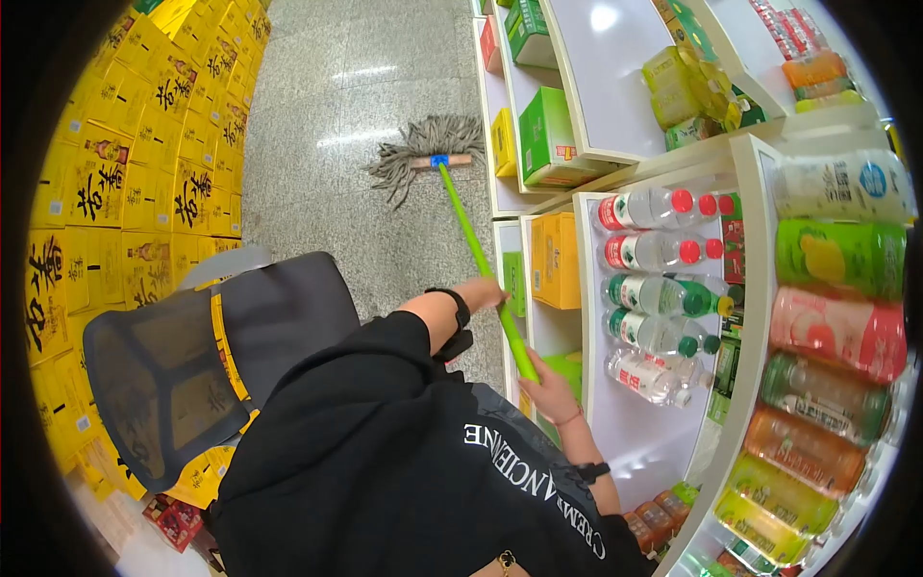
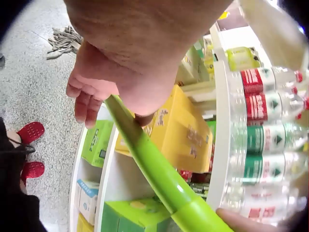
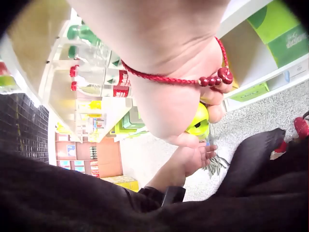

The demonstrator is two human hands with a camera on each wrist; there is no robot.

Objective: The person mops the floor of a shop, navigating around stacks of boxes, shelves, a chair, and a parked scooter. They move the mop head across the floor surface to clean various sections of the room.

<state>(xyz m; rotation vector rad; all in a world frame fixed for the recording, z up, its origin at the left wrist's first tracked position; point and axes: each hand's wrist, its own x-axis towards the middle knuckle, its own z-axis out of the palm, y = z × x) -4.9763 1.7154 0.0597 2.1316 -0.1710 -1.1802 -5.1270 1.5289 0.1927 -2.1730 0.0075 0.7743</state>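
A mop's grey strands [image 1: 433, 135] lie on the speckled floor, joined by a blue clamp to a bright green handle [image 1: 469, 229]. My left hand [image 1: 488, 291] grips the handle midway; in the left wrist view that hand [image 2: 123, 79] has its thumb side against the green pole [image 2: 159, 166]. Nearer my body, my right hand [image 1: 553, 387] is round the handle's upper end. The right wrist view has my right hand [image 3: 176, 108], with a red braided bracelet, curled round the green end cap [image 3: 199, 120]; its fingers are partly hidden.
White shelves [image 1: 615, 173] with bottles [image 1: 654, 252] and boxes [image 1: 556, 258] run along the right, close to both hands. Stacked yellow cartons [image 1: 144, 183] line the left. A dark mesh-backed chair [image 1: 154, 385] stands at the left. Red shoes [image 2: 33, 133] are on the floor.
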